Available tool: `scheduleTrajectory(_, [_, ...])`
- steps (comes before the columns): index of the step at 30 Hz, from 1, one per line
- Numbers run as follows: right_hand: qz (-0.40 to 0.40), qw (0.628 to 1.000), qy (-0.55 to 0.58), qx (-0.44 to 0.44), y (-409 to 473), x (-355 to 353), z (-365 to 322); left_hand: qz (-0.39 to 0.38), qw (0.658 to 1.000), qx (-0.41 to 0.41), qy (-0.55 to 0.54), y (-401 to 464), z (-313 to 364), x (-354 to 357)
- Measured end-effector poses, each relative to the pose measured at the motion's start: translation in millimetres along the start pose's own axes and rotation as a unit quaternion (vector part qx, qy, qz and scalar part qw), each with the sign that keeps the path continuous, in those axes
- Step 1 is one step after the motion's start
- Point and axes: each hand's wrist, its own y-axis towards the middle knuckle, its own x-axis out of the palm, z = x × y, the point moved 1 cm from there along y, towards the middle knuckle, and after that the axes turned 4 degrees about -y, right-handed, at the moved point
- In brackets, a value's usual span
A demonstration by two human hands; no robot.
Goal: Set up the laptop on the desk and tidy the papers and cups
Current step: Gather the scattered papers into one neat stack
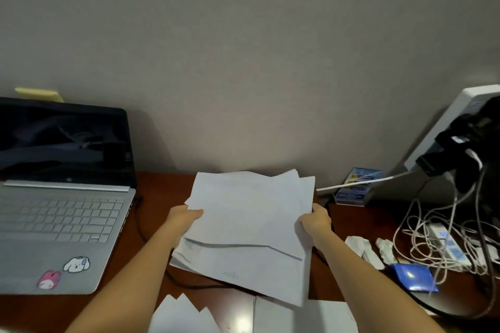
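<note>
The left hand [186,216] and the right hand [316,220] are apart, each gripping an opposite side edge of a loose stack of white papers [251,227], thumbs on top and fingers hidden beneath. The stack is held between the 2 hands, lifted off the brown desk [159,197] and fanned unevenly, its far corners splayed toward the wall [243,48]. Left of the papers stands the open silver laptop [62,224], its screen dark; 2 cartoon stickers, 1 pink and 1 white, sit on its palm rest, and a small logo below the screen is too blurred to read. A black cable [151,251] runs from the laptop's right side and passes under the papers. Nearer than the held stack, more white sheets [303,316] lie flat at the desk's front edge. Right of the papers are crumpled white tissues [365,249], a blue packet [414,277], a tangle of white cords [433,240] and a small blue-and-yellow card in a clear stand [357,184], its print unreadable.
</note>
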Motion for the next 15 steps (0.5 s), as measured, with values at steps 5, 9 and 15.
scheduleTrajectory(5, [0.057, 0.996, -0.003, -0.064, -6, -15, -17, -0.011, 0.996, 0.015, -0.091, -17, -1, -6])
scheduleTrajectory(9, [0.125, 0.989, 0.014, -0.078, -11, -34, -30, -0.007, 0.972, 0.071, -0.222, -37, 3, -14])
scheduleTrajectory(15, [0.139, 0.987, -0.013, -0.081, -24, -50, -42, -0.057, 0.976, 0.111, -0.180, -75, 18, -22])
